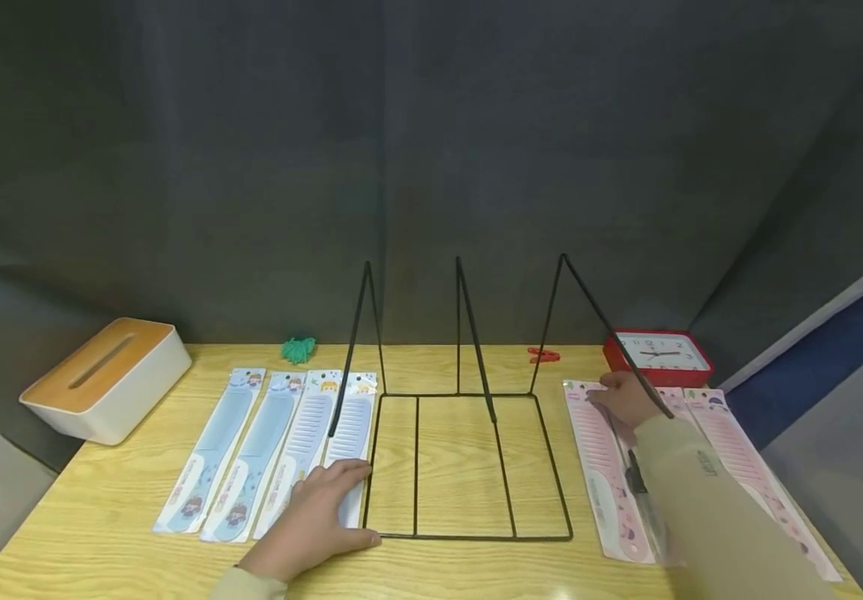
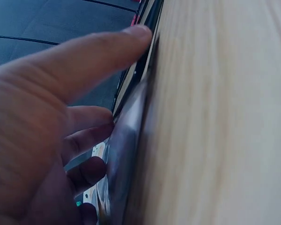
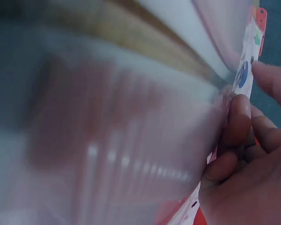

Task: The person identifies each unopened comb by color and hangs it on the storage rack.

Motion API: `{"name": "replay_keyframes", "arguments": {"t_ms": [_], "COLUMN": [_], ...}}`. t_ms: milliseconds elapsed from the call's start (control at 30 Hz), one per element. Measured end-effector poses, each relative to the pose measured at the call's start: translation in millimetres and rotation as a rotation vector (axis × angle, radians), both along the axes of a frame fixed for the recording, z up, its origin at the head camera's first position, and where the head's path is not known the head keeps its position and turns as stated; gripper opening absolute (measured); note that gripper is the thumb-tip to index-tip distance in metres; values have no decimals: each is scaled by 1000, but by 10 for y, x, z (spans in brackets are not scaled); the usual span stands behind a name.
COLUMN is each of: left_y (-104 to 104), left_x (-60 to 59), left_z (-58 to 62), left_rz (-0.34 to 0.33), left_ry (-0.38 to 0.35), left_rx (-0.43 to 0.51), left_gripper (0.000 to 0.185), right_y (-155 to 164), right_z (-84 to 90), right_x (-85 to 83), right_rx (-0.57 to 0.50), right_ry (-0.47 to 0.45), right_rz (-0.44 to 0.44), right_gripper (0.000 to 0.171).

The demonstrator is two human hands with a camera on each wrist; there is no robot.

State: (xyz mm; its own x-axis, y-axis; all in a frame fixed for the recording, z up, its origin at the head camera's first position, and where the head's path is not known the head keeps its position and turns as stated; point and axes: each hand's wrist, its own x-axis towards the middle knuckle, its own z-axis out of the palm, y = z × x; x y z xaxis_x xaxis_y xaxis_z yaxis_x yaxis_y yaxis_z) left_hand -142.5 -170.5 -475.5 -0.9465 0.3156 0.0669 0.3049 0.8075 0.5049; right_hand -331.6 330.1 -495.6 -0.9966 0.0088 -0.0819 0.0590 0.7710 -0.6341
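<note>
A black wire rack stands on the table, its three tall uprights rising from the base. My left hand is at the rack's left front corner, fingers spread, thumb tip by the front wire. In the left wrist view the same hand has its thumb stretched out near the table. My right hand pinches the top end of a packaged pink comb, which is tilted up and seen nearly edge-on from the head. Beneath and beside it lie more packaged pink combs, partly hidden by the right sleeve.
Several packaged blue combs lie in a row left of the rack. A white tissue box with a wooden lid stands at far left. Behind are green string, a red clip and a red clock. A dark curtain hangs at the back.
</note>
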Motion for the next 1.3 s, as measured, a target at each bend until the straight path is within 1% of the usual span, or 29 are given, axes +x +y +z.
{"name": "replay_keyframes", "arguments": {"t_ms": [67, 200, 267, 333, 400, 467, 533, 600, 667, 733, 767, 800, 833, 867, 900, 967, 1100, 1167, 1200, 1300], "left_y": [11, 26, 23, 13, -4, -21, -37, -48, -56, -62, -64, -68, -71, -75, -79, -86, -79, -66, -58, -38], "left_x": [-2, -8, -9, -12, -16, -20, -21, -19, -18, -18, -17, -16, -13, -10, -7, -3, -5, -11, -16, -31], "left_z": [5, 8, 4, 1, -1, 5, 21, 44, 70, 95, 107, 119, 130, 138, 146, 153, 138, 126, 119, 107], "left_rz": [-11, -30, -31, -33, -36, -39, -43, -45, -49, -51, -52, -50, -48, -46, -43, -39, -44, -50, -52, -58], "left_ry": [7, 21, 27, 27, 16, 2, -12, -21, -25, -28, -31, -35, -42, -45, -49, -54, -51, -50, -50, -45], "left_rx": [-4, -12, -28, -34, -42, -46, -48, -52, -54, -54, -54, -53, -53, -54, -55, -58, -54, -51, -51, -57], "left_gripper": [88, 84, 84, 83, 83, 83, 83, 83, 82, 82, 82, 82, 82, 82, 82, 82, 82, 83, 83, 83], "right_y": [-3, -27, -41, -60, -82, -125, -177, -246, -334, -459, -540, -632, -734, -849, -965, -1202, -1611, -1757, -1815, -1931], "right_z": [7, 50, 73, 98, 130, 193, 298, 441, 630, 837, 948, 1054, 1148, 1238, 1316, 1441, 1609, 1677, 1710, 1794], "right_x": [8, 40, 59, 80, 108, 148, 222, 332, 508, 724, 840, 956, 1070, 1185, 1300, 1523, 1903, 2040, 2095, 2215], "right_rx": [4, 34, 31, 18, -18, -82, -137, -202, -291, -390, -436, -480, -547, -582, -591, -614, -632, -692, -720, -815], "right_ry": [-20, -64, -65, -66, -60, -65, -61, -55, -41, -21, -26, -23, -13, -6, 29, 130, 419, 515, 555, 625], "right_rz": [-25, -128, -162, -188, -211, -230, -220, -198, -142, -97, -90, -82, -72, -64, -46, 2, 145, 227, 270, 368], "right_gripper": [56, 40, 33, 30, 29, 31, 34, 40, 49, 55, 57, 58, 56, 54, 50, 39, 13, 5, 6, 15]}}
